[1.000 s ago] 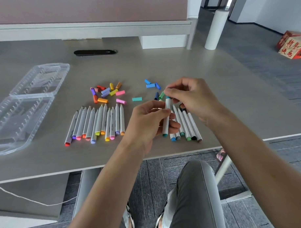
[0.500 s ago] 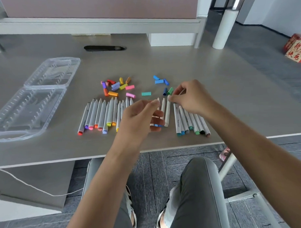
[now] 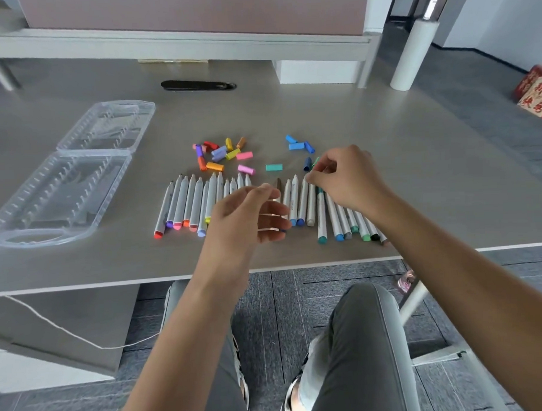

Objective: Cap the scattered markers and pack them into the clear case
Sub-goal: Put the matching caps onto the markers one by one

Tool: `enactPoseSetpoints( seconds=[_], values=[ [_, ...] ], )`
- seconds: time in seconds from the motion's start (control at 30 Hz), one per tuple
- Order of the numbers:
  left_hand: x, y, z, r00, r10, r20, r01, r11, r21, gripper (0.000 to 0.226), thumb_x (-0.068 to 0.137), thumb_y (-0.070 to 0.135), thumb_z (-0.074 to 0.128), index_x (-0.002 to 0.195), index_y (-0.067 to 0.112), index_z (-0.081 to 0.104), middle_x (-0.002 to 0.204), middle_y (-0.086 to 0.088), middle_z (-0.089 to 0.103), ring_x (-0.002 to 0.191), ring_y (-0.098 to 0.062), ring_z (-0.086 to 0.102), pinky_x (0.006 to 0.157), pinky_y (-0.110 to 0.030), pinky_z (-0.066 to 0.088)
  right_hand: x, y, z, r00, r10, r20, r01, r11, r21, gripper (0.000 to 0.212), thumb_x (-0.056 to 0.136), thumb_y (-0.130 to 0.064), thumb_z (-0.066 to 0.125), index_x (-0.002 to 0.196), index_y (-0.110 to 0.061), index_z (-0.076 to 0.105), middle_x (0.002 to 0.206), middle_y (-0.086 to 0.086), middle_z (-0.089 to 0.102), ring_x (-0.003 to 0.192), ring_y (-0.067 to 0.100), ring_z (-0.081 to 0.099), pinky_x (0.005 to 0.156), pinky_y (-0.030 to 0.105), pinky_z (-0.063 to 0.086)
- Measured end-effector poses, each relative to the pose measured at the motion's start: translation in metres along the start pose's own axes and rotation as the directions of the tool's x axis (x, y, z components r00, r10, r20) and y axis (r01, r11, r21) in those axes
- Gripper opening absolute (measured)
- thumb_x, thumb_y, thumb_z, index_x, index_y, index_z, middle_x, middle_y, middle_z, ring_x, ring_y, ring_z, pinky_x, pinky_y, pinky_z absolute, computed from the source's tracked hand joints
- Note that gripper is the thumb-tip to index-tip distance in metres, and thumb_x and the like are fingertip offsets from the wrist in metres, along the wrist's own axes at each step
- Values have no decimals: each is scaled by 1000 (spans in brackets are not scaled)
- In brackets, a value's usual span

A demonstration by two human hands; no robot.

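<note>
Uncapped white markers lie in rows near the table's front edge: a left row [image 3: 190,205], a few in the middle [image 3: 294,201] and a right row [image 3: 341,221]. Loose coloured caps [image 3: 219,155] sit just behind them, with blue caps [image 3: 297,146], a teal cap [image 3: 274,167] and a green cap [image 3: 316,162] to the right. My left hand [image 3: 248,215] hovers over the middle markers, fingers loosely curled and holding nothing. My right hand [image 3: 345,178] pinches the top end of one lying marker [image 3: 311,204]. The clear case [image 3: 63,188] lies open at the left.
The grey table [image 3: 383,124] ends in a front edge just below the markers. A black cable slot [image 3: 198,85] is at the back, and a white post [image 3: 412,52] at the back right. A red box [image 3: 536,91] sits on the floor.
The marker that both hands held has been laid down among the middle markers. My left hand has let go and lifted away; my right hand stays at the marker's top end.
</note>
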State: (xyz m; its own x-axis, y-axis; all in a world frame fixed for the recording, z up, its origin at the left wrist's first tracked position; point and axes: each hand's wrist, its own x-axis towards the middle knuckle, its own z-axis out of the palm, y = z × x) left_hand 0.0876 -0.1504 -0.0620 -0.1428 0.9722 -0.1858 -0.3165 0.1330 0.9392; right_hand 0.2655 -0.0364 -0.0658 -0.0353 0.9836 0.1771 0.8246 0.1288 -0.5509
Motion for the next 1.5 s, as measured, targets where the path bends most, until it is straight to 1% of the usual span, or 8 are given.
enactPoseSetpoints(
  seconds=[0.2,0.57,0.7,1.07,1.17,1.3,1.37,1.5],
  values=[
    [2,-2,-2,1000,-7,-16,6,998,-70,24,102,17,54,92,3,70,78,-14,70,68,-28,66,65,-37,52,3,-4,-18,1000,7,-5,-7,1000,7,13,96,-27,67,92,-19,77,78,0,72,70,18,66,74,37,59],
    [3,1,-8,993,-28,-119,7,985,-173,9,96,12,58,94,7,67,68,-7,56,57,-21,48,54,-31,39,-12,-13,-5,993,-33,114,20,993,116,13,89,-29,80,90,-17,78,79,-2,72,73,14,67,62,25,48],
    [1,3,-16,991,-31,-127,8,984,-180,12,96,10,57,90,8,67,68,-8,54,57,-22,46,53,-30,36,-2,-34,11,989,-31,142,38,998,-51,15,85,-37,80,78,-23,75,77,-4,72,77,18,69,72,33,55],
    [2,-1,-24,997,11,-71,-18,995,-93,17,96,11,58,83,7,68,68,-9,57,59,-23,46,54,-32,36,8,-68,20,984,79,159,19,845,-534,34,87,-47,68,76,-19,51,75,-3,56,64,13,49,60,28,35],
    [4,-4,-22,982,181,-45,-171,971,164,14,95,13,63,85,5,68,64,-6,60,55,-19,47,54,-32,38,11,-64,16,981,119,151,-45,906,-420,42,84,-53,68,70,-18,48,67,-5,53,60,14,48,56,28,33],
    [12,-2,-9,940,340,-21,-291,834,469,11,90,24,73,95,16,68,72,4,67,52,-4,56,51,-18,44,6,-50,-6,975,171,141,-179,983,46,40,77,-34,73,54,-15,47,45,-6,35,45,16,33,54,29,30],
    [20,0,1,948,319,1,-273,808,522,23,89,32,75,103,16,67,77,5,68,58,0,61,52,-12,44,0,-46,-18,967,193,168,-227,951,212,35,80,-29,75,54,-14,56,52,1,42,45,14,34,51,27,31],
    [38,-1,20,987,138,80,-159,858,488,54,88,27,77,135,8,58,86,3,75,79,-14,75,81,-38,61,-2,-38,-27,960,205,194,-258,915,310,31,84,-31,77,71,-4,74,48,-8,54,43,7,44,53,25,37]
  ],
)
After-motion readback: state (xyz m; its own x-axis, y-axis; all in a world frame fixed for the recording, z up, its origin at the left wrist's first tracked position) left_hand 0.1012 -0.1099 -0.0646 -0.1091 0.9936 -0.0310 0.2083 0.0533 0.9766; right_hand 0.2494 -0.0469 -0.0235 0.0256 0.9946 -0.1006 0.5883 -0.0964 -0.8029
